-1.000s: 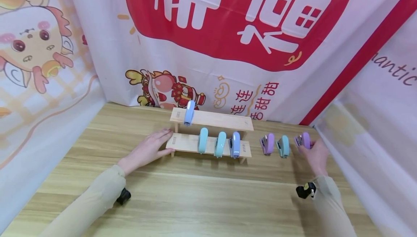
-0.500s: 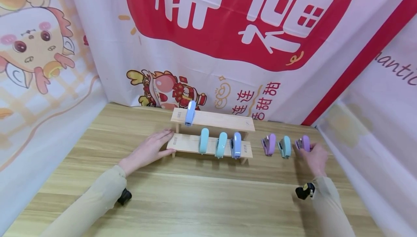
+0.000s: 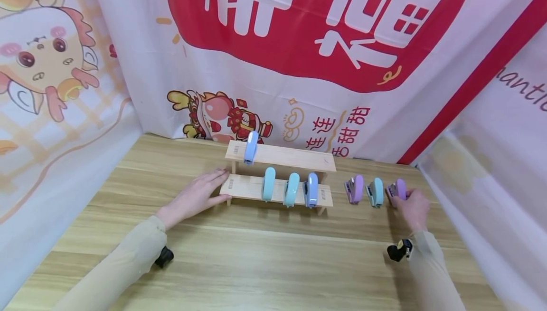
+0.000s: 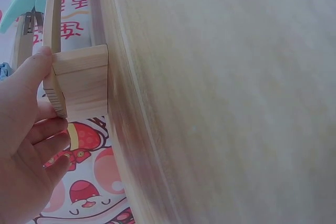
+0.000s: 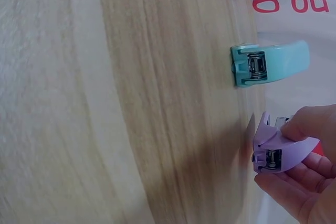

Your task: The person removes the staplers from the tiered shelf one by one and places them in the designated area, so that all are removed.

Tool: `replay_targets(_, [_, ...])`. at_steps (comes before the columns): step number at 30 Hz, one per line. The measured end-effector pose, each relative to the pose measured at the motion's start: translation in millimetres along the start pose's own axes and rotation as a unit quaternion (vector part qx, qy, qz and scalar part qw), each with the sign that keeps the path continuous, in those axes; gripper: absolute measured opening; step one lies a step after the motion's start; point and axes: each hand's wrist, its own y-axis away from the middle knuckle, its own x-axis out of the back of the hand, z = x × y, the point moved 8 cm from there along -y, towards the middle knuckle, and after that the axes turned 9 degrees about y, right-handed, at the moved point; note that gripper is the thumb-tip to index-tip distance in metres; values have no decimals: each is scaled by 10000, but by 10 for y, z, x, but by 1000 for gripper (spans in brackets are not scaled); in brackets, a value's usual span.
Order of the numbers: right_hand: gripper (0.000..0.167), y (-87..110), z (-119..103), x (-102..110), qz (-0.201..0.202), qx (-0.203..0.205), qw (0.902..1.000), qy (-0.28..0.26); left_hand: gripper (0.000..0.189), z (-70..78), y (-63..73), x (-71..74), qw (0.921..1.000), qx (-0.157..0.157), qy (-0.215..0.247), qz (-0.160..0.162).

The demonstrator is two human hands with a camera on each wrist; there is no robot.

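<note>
My right hand [image 3: 415, 209] pinches a purple stapler [image 5: 286, 150] between thumb and fingers, at the right end of a row on the table. Beside it stand a teal stapler [image 3: 375, 192] and a second purple stapler [image 3: 354, 189]. My left hand [image 3: 197, 196] holds the left end of a two-tier wooden shelf [image 3: 245, 185], thumb on the lower board's edge in the left wrist view. On the lower tier are two mint staplers, one [image 3: 268, 184] left of the other [image 3: 291, 190], and a blue stapler [image 3: 311, 190]. Another blue stapler [image 3: 250, 147] sits on the upper tier's left.
The wood-grain table [image 3: 273, 263] runs in front of the shelf. A printed cloth [image 3: 273, 73] hangs right behind it, with more cloth [image 3: 487, 149] walling the right side and the left side.
The right hand with its purple stapler has shifted very slightly; the stapler's tilt has altered a little. The left hand stays on the shelf. The head view has drifted slightly.
</note>
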Motion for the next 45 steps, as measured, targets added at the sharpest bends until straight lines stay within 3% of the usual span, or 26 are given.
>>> replay_targets(31, [38,-19,42,-75,-68,-54,9999,97,73,-28,-13,-10,9999,88,65,-122])
replay_targets(41, [46,34,-7,31,-212,71,9995,209,74,-38,-3,-31,9998,121,77,-155])
replay_targets(45, [49,31,-100,169,77,364,9988,308,73,-36,-1,-24,9999,63,68,-72])
